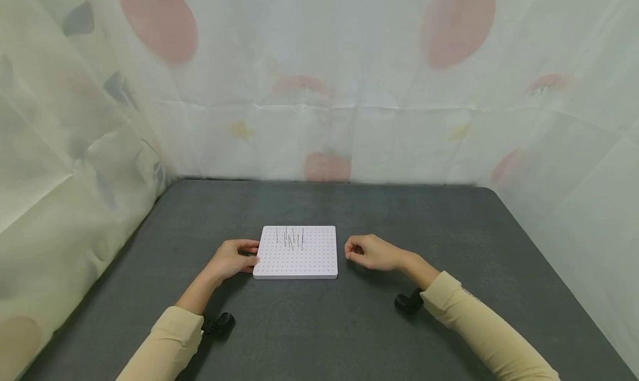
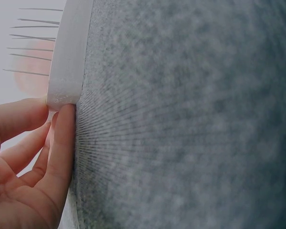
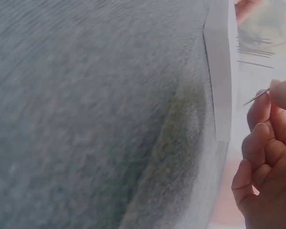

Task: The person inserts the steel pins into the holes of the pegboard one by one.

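Observation:
A white board [image 1: 299, 263] dotted with rows of small holes lies flat on the dark grey table. Several thin needles [image 2: 34, 49] stand in its far left part, some of them leaning. My left hand [image 1: 231, 260] grips the board's left edge, thumb at the upper rim and fingers along the side. To the right of the board, apart from it, my right hand [image 1: 371, 252] hovers low with its fingers curled. In the right wrist view, thumb and index finger pinch a thin needle [image 3: 255, 98], its free end pointing toward the board.
The grey table [image 1: 319, 331] reaches back to a pale curtain [image 1: 389, 142] printed with red fruit, and more curtain hangs on both sides. Black wrist cameras [image 1: 409, 301] sit below both forearms, close over the table.

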### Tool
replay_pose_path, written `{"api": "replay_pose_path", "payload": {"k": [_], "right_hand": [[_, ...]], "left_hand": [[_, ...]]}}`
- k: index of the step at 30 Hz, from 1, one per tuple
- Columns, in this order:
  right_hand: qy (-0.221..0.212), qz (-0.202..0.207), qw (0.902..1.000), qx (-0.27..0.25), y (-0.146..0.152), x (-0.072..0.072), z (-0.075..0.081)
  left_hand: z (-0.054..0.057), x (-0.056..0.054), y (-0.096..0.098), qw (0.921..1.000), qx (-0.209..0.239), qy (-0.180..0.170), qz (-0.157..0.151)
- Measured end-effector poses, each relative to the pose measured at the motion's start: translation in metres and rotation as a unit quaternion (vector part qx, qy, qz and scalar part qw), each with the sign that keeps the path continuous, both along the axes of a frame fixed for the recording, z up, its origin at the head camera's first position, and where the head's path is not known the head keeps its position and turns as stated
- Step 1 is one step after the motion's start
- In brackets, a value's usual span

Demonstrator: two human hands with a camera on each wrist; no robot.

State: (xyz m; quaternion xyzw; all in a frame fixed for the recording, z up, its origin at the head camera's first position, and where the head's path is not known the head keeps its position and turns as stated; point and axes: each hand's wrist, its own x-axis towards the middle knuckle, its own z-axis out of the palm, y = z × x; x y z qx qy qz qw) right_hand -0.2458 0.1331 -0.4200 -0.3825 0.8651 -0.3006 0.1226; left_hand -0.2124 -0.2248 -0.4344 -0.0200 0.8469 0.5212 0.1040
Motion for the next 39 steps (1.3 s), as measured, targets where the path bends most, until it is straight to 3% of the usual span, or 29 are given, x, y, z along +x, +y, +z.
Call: {"api": "replay_pose_path", "payload": {"k": [18,32,39], "right_hand": [[0.042,-0.063,0.9935,-0.085,-0.03,-0.001,0.002],[0.083,-0.138,0.9816,-0.103,-0.055,-0.008,-0.003],[0.102,-0.144,0.9776,-0.114,-0.068,-0.01,-0.007]], "left_hand": [[-0.001,-0.001,0.0,1.0,0.004,0.006,-0.002],[-0.001,-0.001,0.0,1.0,0.004,0.003,-0.002],[-0.001,-0.001,0.0,1.0,0.005,0.001,-0.004]]}}
